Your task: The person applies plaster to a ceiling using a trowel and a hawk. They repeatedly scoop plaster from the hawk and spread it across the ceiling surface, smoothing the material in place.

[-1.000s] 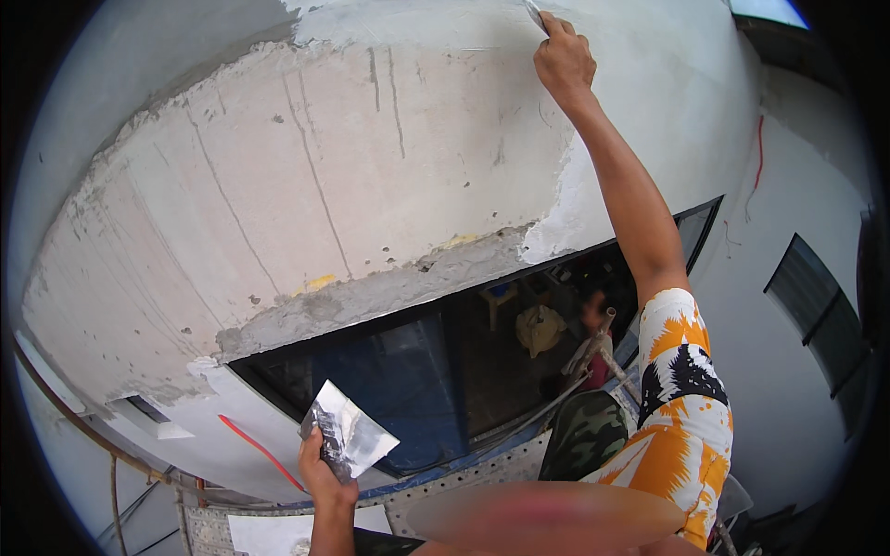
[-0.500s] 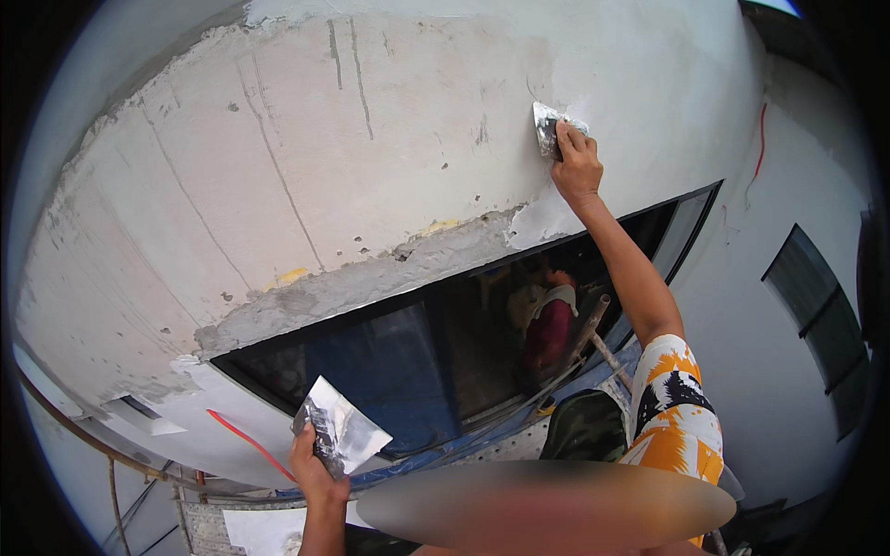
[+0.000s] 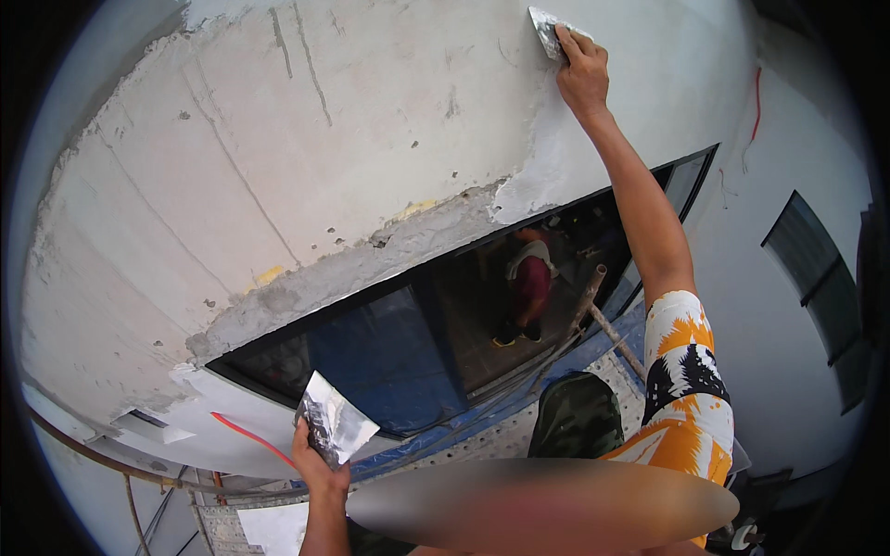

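My right hand is raised high and grips a steel putty knife, its blade against the upper right of the pale plastered wall. A patch of white filler lies below it. My left hand, low at the middle left, holds a second, wider steel blade with grey smears on it, out in front of the dark-framed window. A rough strip of bare grey render runs along the wall just above that window.
A person in maroon stands beyond the window. Below me are perforated scaffold planks and blue sheeting. Scaffold tubes stand at the right of the window, a curved rail at lower left. A red conduit hangs from the wall.
My right hand came down the wall with its knife, then rose again toward the top. The person beyond the window shifted left. My left hand stayed low with its blade.
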A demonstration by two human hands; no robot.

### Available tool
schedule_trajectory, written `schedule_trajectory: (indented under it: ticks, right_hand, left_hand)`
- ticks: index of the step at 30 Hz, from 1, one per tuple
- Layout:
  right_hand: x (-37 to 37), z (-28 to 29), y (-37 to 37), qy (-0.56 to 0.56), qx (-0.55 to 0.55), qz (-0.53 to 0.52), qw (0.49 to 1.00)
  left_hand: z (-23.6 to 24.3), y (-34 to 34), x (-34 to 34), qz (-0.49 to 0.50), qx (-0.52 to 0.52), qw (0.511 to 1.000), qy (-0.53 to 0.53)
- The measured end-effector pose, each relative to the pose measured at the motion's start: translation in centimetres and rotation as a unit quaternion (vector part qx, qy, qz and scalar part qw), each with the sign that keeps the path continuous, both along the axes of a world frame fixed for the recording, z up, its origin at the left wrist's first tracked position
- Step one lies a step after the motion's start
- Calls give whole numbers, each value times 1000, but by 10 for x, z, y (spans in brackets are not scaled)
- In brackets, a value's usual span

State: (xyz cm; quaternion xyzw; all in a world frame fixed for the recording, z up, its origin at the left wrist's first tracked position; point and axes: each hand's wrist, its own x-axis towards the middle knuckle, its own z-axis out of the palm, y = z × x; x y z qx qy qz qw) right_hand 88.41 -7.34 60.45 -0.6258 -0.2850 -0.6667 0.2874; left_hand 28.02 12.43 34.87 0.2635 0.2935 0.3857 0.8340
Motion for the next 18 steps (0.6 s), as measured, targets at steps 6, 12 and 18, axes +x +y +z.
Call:
schedule_trajectory:
  ticks: [6,12,18]
  right_hand:
    - [-51,-134,5,104,-19,18,994]
    - [-204,-153,-35,352,103,692,621]
    - [-323,-156,-32,152,-284,682,657]
  left_hand:
    - [7,-13,9,-45,14,999,-14]
    - [38,-40,58,-93,-81,992,-33]
    - [83,-74,125,-235,-66,967,-79]
